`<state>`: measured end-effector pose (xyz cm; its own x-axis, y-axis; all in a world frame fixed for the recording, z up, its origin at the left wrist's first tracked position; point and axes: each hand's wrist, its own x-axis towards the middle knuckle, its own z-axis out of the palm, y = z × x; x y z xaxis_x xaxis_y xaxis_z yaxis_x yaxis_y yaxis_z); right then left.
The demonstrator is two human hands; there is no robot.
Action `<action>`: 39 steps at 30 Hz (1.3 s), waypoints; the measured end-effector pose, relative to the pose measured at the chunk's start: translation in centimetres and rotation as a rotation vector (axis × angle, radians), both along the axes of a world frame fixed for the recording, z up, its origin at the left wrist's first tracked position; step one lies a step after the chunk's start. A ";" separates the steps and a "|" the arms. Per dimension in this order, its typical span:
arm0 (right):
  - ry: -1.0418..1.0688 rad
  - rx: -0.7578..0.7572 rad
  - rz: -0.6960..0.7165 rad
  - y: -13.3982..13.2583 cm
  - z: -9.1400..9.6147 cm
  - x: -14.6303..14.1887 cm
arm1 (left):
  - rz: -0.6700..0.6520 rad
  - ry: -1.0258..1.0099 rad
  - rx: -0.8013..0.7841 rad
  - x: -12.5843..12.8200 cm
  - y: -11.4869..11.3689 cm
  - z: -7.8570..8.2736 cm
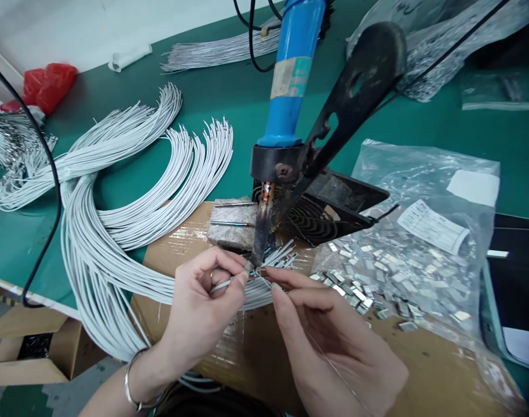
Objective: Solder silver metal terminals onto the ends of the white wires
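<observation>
Your left hand (212, 304) pinches a cable (221, 285), its end just at the tip of the iron (285, 87). Your right hand (329, 330) pinches a thin wire (334, 370) leading to the same spot; whether they touch is too small to tell. A bundle (134, 275) curves away leftward across the bench (247, 110).

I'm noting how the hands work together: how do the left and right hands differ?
The left hand pinches a white cable; the right hand holds a thin wire. The left hand wears a ring; no ring shows on the right hand. Both are near the tip of the soldering iron.
</observation>
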<state>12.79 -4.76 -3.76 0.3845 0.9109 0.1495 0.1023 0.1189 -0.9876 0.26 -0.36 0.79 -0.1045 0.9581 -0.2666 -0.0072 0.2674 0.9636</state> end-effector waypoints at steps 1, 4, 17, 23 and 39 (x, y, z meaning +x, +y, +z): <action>-0.001 0.001 -0.002 0.0 0.0 0.0 | -0.001 0.003 0.000 0.0 0.0 0.0; -0.006 0.004 -0.002 -0.1 -0.1 0.0 | 0.007 0.020 0.001 0.1 0.0 0.0; 0.027 0.022 -0.017 0.1 -0.1 -0.3 | 0.022 0.055 0.077 0.0 -1.0 -1.2; -0.012 0.003 -0.032 0.0 0.0 -0.3 | 0.022 0.073 0.087 0.0 -1.1 -1.1; -0.019 -0.001 -0.016 -0.2 0.0 -0.1 | 0.012 0.051 0.041 -0.2 -0.7 -0.9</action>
<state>12.67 -4.98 -3.78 0.3963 0.9047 0.1561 0.1225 0.1164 -0.9856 0.06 -1.10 -0.12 -0.1286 0.9666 -0.2217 0.0393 0.2283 0.9728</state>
